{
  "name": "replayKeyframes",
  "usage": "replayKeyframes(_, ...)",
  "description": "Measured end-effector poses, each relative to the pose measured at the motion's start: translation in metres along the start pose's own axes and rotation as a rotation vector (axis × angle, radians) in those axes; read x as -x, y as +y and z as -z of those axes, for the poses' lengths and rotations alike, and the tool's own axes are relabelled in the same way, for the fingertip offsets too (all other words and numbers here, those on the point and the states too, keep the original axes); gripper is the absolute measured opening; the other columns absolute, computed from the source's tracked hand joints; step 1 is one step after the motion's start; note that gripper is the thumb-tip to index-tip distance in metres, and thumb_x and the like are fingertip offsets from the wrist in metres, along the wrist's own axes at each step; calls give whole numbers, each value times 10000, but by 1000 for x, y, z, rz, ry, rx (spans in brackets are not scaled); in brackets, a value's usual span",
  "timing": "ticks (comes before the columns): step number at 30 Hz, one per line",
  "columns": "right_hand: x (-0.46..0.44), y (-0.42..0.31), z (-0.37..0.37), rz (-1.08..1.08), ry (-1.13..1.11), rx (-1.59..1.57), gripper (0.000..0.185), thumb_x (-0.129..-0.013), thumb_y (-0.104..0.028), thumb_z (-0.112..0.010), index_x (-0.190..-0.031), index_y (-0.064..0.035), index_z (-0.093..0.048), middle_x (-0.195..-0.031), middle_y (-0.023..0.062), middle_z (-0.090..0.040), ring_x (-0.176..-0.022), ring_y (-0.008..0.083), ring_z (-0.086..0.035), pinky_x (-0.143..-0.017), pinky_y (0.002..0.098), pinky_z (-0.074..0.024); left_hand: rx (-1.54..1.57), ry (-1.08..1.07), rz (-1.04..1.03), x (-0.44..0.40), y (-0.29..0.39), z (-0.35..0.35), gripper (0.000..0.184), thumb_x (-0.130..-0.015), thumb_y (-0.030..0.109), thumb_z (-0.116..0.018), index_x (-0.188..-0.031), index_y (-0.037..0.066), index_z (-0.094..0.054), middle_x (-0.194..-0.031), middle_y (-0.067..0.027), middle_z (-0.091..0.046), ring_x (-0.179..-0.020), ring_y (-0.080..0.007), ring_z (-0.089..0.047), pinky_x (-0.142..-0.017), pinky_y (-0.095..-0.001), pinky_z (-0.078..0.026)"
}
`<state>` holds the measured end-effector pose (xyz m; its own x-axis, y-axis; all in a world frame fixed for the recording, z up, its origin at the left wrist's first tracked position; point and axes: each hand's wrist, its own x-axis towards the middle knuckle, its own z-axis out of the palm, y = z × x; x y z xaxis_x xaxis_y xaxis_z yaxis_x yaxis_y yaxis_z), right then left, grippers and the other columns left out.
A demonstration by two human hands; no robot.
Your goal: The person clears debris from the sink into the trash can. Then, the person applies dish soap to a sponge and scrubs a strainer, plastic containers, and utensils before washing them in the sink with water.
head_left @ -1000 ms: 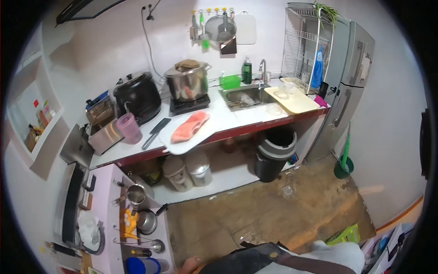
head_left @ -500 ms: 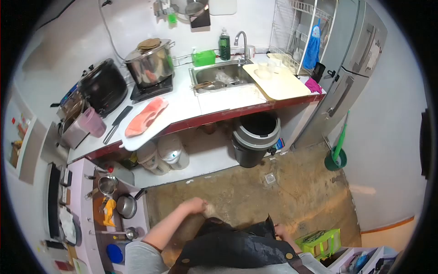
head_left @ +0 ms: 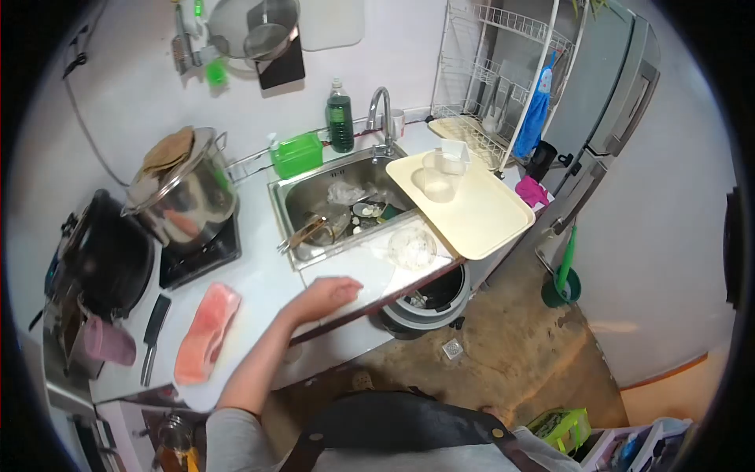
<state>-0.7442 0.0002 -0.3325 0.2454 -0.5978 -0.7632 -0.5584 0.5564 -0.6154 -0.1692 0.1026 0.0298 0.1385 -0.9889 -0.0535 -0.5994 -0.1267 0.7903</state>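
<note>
My left hand [head_left: 334, 295] is over the front of the white counter, its fingers curled into a loose fist. What it holds, if anything, is hidden. Nearest to it are the steel sink [head_left: 285, 206] and a clear round plastic piece [head_left: 412, 248] on the ledge before the sink. A slab of pink raw meat [head_left: 208, 334] lies on a white cutting board [head_left: 234, 340] to the left. Beside the board rests a black-handled knife [head_left: 152, 338]. Only a small skin-toned patch shows by the apron's right edge; it may be my right hand, and no fingers can be made out.
A cream tray [head_left: 495, 212] bearing a clear tub [head_left: 440, 185] overhangs the counter right of the sink. At the left stand a steel stockpot [head_left: 185, 197] and a black cooker [head_left: 110, 252]. Below the counter's edge is a bin [head_left: 425, 318]. A strainer [head_left: 321, 224] sits in the sink.
The view has moved closer to the counter. My left hand has risen from above the floor to over the counter's front edge. My right hand, seen beside the apron before, is now mostly hidden.
</note>
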Motion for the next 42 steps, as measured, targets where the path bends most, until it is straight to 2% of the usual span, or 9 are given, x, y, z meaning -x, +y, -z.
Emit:
replayKeyframes(12,-28,-306,47,643,639,-470,133,-897,-153,-490,-937,-43,-555,-792,12,-559,-657,92,-516,-578,228,-418,-530,524,-605,-281,53,4,427,-729,79,-609,-1143,76,-505,-1138,-138,-480,-1063,-307,-458,-886,-391,-408)
replayKeyframes(19,-66,-473,83,1016,752,-266,142,-870,-52,-491,-983,-14,-568,-852,12,-542,-757,83,-491,-678,214,-399,-202,274,-330,-345,29,30,155,-815,194,-564,-845,42,-564,-839,-120,-580,-725,-281,-565,-692,-332,-472)
replayKeyframes(20,-64,-487,86,1009,760,-255,152,-874,-62,-492,-998,-13,-565,-844,5,-542,-757,78,-484,-675,210,-395,-102,294,-323,-341,32,41,164,-828,213,-550,-835,49,-547,-843,-125,-586,-688,-305,-554,-665,-330,-473)
replayKeyframes(22,-65,-509,89,997,771,-241,174,-883,-83,-493,-1027,-11,-560,-828,-10,-541,-758,68,-470,-668,203,-387,615,430,176,-348,4,52,170,-853,202,-539,-867,33,-529,-800,-148,-574,-636,-308,-547,-621,-320,-462)
replayKeyframes(25,-92,-512,104,936,821,-274,198,-878,-105,-500,-1054,-34,-555,-903,-5,-538,-766,71,-471,-676,215,-396,591,560,272,-350,-14,59,150,-863,168,-521,-886,21,-506,-797,-174,-559,-649,-316,-556,-626,-341,-454)
replayKeyframes(31,-113,-526,89,845,835,-373,272,-866,-124,-495,-1114,-15,-501,-1077,68,-524,-925,138,-501,-807,260,-394,-472,751,-310,-445,5,50,130,-865,150,-471,-925,35,-473,-826,-183,-541,-753,-354,-560,-650,-432,-447)
replayKeyframes(37,-90,-516,56,618,728,-530,334,-879,-230,-501,-1149,-35,-476,-1053,71,-521,-857,144,-524,-701,247,-423,-643,499,-63,-534,-11,53,172,-831,100,-496,-1001,76,-495,-934,-180,-543,-834,-377,-560,-710,-452,-450)
replayKeyframes(39,-68,-516,42,473,561,-666,368,-871,-290,-522,-1143,-48,-468,-1011,56,-543,-714,116,-547,-537,228,-435,-642,606,-77,-534,-7,47,248,-825,155,-528,-1064,99,-494,-1031,-178,-525,-838,-379,-568,-736,-444,-457)
replayKeyframes(42,-46,-518,32,324,339,-574,389,-854,-284,-543,-1128,-17,-470,-971,87,-577,-727,154,-577,-547,260,-469,-593,720,-350,-519,13,32,348,-774,238,-606,-1091,113,-535,-1104,-130,-500,-840,-341,-576,-744,-450,-462)
